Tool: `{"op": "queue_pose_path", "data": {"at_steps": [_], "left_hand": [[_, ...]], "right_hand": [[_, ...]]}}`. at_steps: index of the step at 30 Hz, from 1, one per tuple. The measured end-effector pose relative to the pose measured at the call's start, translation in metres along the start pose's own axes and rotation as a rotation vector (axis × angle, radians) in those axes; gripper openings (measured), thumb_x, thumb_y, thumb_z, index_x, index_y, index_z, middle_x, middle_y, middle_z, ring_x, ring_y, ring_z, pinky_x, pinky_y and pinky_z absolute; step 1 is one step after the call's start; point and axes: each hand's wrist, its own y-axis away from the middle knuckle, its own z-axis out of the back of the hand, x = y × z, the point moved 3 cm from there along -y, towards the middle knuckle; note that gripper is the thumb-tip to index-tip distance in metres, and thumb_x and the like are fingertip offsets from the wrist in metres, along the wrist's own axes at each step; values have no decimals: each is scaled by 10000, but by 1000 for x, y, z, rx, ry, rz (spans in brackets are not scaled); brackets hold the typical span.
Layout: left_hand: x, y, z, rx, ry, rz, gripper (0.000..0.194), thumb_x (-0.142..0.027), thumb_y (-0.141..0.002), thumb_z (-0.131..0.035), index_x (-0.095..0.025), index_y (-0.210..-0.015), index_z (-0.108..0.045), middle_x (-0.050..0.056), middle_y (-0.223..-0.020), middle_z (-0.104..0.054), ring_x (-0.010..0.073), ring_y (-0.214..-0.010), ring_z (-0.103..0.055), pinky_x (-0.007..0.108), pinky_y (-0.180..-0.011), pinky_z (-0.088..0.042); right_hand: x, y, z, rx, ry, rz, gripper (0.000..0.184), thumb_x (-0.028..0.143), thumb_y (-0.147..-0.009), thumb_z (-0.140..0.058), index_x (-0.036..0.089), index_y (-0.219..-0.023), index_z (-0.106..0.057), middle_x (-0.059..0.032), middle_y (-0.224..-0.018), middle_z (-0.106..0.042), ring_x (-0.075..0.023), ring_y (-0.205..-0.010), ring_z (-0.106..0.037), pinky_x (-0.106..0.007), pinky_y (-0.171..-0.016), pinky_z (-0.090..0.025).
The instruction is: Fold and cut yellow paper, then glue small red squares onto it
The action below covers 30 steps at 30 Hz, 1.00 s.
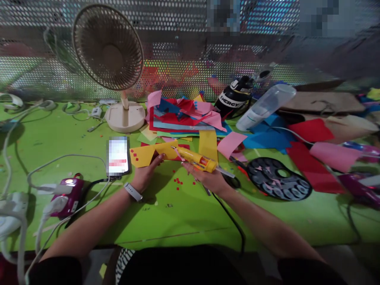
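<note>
My left hand point(147, 174), with a pale watch band at the wrist, is closed on a strip of yellow paper point(142, 155). Small red paper squares dot the strip's left end. In my right hand point(208, 176) is a yellow hot glue gun point(196, 157), a clear glue stick point(225, 171) poking out of its back. The gun's nozzle points left, at the right part of the yellow strip; whether it touches the paper I cannot tell. Several tiny red paper squares point(177, 182) lie on the green table between my hands.
Beyond my hands is a pile of coloured paper point(184, 114). A fan point(126, 116) and a lit phone point(118, 156) stand or lie to the left, near a purple power strip point(67, 196) with cables. On the right are a black palette point(277, 180), a clear bottle point(267, 107) and a black bottle point(233, 97).
</note>
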Motion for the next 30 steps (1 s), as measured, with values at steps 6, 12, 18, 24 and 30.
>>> {"op": "queue_pose_path", "data": {"at_steps": [6, 12, 18, 24, 30], "left_hand": [[-2, 0, 1, 2, -8, -23, 246, -382, -737, -791, -170, -757, -668, 22, -731, -641, 146, -685, -581, 272, -670, -479], [-7, 2, 0, 13, -35, -14, 255, -393, -740, -783, -172, -734, -656, 19, -731, -627, 142, -689, -565, 266, -671, -473], [-10, 3, -2, 24, -29, -7, 279, -413, -727, -787, -174, -688, -648, 16, -712, -620, 144, -684, -556, 269, -675, -462], [-8, 3, -1, 11, -28, -30, 253, -396, -736, -782, -180, -722, -650, 9, -718, -626, 145, -680, -567, 274, -676, -469], [-9, 3, 0, 33, -63, -48, 237, -383, -773, -756, -178, -719, -652, 13, -720, -626, 142, -688, -568, 265, -675, -473]], "right_hand": [[2, 1, 0, -53, -24, -21, 253, 448, -716, -730, 248, -858, -669, -50, -865, -708, -251, -824, -691, -410, -810, -593], [7, 4, -5, 32, 28, 2, 210, 433, -747, -714, 245, -831, -676, -34, -793, -689, -224, -738, -667, -354, -682, -582], [7, 6, -5, 40, 16, 26, 233, 438, -769, -713, 224, -862, -697, -44, -807, -700, -226, -738, -662, -367, -683, -576], [8, 7, -5, 63, 34, 19, 230, 424, -782, -708, 227, -899, -703, -23, -770, -670, -199, -693, -630, -325, -614, -553], [8, 6, -3, 32, 45, 33, 214, 434, -783, -707, 234, -858, -694, -30, -786, -676, -206, -696, -638, -336, -628, -569]]}}
